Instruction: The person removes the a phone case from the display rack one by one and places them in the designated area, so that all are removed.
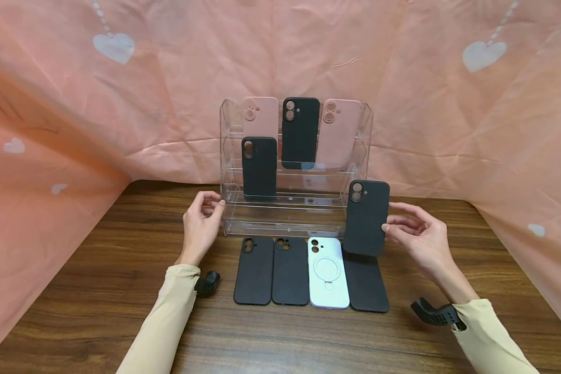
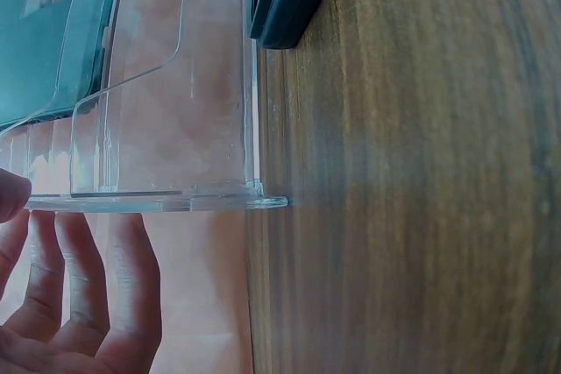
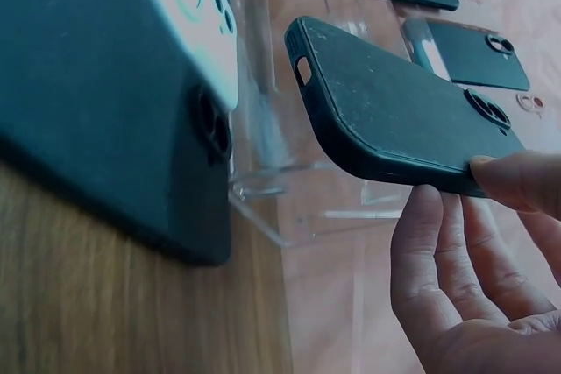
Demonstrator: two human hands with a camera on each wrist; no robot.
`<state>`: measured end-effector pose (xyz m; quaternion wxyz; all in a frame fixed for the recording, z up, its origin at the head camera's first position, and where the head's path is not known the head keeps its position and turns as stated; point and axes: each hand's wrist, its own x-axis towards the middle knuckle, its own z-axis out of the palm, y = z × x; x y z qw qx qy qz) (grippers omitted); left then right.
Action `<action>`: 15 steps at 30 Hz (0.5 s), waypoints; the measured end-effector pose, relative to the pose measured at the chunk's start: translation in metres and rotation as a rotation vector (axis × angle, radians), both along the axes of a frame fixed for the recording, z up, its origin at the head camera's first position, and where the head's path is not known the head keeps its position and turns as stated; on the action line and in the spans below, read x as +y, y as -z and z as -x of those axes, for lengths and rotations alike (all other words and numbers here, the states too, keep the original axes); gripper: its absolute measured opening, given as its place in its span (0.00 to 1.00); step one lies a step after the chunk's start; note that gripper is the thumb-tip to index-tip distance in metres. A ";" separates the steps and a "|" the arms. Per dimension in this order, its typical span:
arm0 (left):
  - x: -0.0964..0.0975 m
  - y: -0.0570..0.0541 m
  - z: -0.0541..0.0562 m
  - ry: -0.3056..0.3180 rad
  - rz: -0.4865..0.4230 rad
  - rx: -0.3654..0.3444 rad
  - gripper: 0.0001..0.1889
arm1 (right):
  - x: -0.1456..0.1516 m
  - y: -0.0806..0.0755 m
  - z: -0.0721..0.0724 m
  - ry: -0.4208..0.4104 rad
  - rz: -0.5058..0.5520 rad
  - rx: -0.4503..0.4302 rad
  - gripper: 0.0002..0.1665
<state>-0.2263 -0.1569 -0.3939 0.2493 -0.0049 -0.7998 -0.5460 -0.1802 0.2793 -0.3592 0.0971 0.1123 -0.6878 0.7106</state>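
Note:
My right hand (image 1: 423,234) pinches a black phone case (image 1: 367,217) by its right edge, thumb on the back face and fingers behind. The case is held upright before the right end of a clear tiered display stand (image 1: 290,228), overlapping it in the head view. With my left hand (image 1: 203,223) I grip the stand's left side panel; in the left wrist view the thumb and fingers lie on either side of the clear panel (image 2: 158,204). A pink case (image 1: 261,117), a black case (image 1: 301,132) and another pink case (image 1: 340,132) stand on the upper tier, with a black case (image 1: 259,171) lower left.
In front of the stand, a row of cases lies on the wooden table (image 1: 280,343): a black case (image 1: 254,272), a second black case (image 1: 291,275), a white case with a ring (image 1: 328,293) and a black case (image 1: 366,285) partly hidden. Pink fabric (image 1: 177,78) hangs behind.

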 end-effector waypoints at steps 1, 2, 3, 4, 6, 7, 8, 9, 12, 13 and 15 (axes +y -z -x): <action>0.000 0.000 0.000 0.000 -0.001 0.001 0.07 | 0.002 0.001 -0.002 -0.003 0.010 -0.004 0.29; 0.000 0.000 0.000 0.001 -0.001 0.003 0.07 | 0.004 0.001 -0.003 -0.006 0.019 -0.008 0.29; 0.000 0.000 0.000 0.001 -0.001 0.004 0.07 | 0.006 0.002 -0.005 -0.008 0.028 -0.011 0.29; 0.000 0.000 0.000 0.002 -0.001 0.005 0.07 | 0.008 0.003 -0.006 -0.010 0.039 -0.016 0.29; 0.000 -0.001 0.000 0.002 -0.002 0.006 0.07 | 0.011 0.004 -0.009 -0.006 0.046 -0.023 0.29; 0.000 -0.001 0.000 0.002 -0.002 0.005 0.07 | 0.013 0.004 -0.011 -0.006 0.046 -0.027 0.29; 0.000 -0.001 -0.001 0.002 -0.002 0.006 0.07 | 0.015 0.005 -0.012 -0.004 0.044 -0.030 0.29; 0.000 -0.001 -0.001 0.002 -0.003 0.006 0.07 | 0.017 0.006 -0.013 -0.001 0.038 -0.032 0.29; 0.000 -0.001 -0.001 0.003 -0.005 0.006 0.07 | 0.023 0.007 -0.016 0.003 0.025 -0.036 0.29; 0.000 -0.001 -0.001 0.004 -0.005 0.006 0.07 | 0.025 0.008 -0.017 0.001 0.027 -0.037 0.29; 0.000 -0.001 -0.001 0.004 -0.004 0.006 0.08 | 0.029 0.010 -0.019 -0.007 0.034 -0.041 0.29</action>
